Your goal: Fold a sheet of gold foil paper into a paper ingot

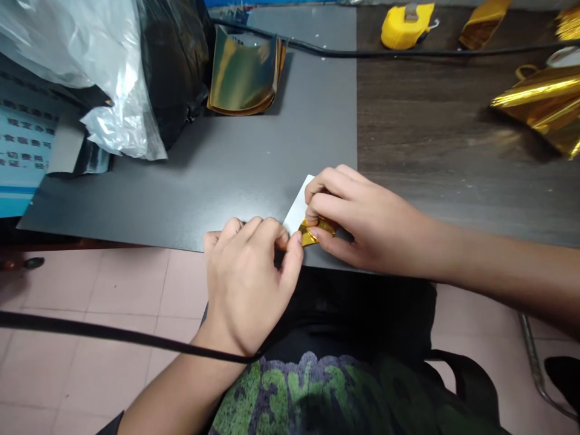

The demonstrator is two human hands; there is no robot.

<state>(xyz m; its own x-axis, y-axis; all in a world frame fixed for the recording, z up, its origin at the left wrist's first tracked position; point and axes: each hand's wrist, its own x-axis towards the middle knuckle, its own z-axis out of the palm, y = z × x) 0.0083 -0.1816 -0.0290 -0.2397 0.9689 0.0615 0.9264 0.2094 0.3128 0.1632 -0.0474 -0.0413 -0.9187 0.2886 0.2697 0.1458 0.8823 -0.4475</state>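
Note:
Near the table's front edge, a small piece of gold foil [312,233] lies between my two hands, beside a white strip of paper or card [298,207]. My right hand [347,211] comes in from the right with curled fingers and pinches the foil between thumb and forefinger. From the lower left, my left hand [254,257] has its thumb and forefinger closed at the foil's left end, where it meets the white strip. My fingers cover part of both pieces, and I cannot tell whether they are joined.
A stack of curved gold sheets [244,75] stands at the back, next to a black plastic bag [176,66] and a clear bag [122,115]. A black cable [389,54] crosses behind. A yellow tape measure [405,27] and gold foil wrapping [544,103] lie toward the right.

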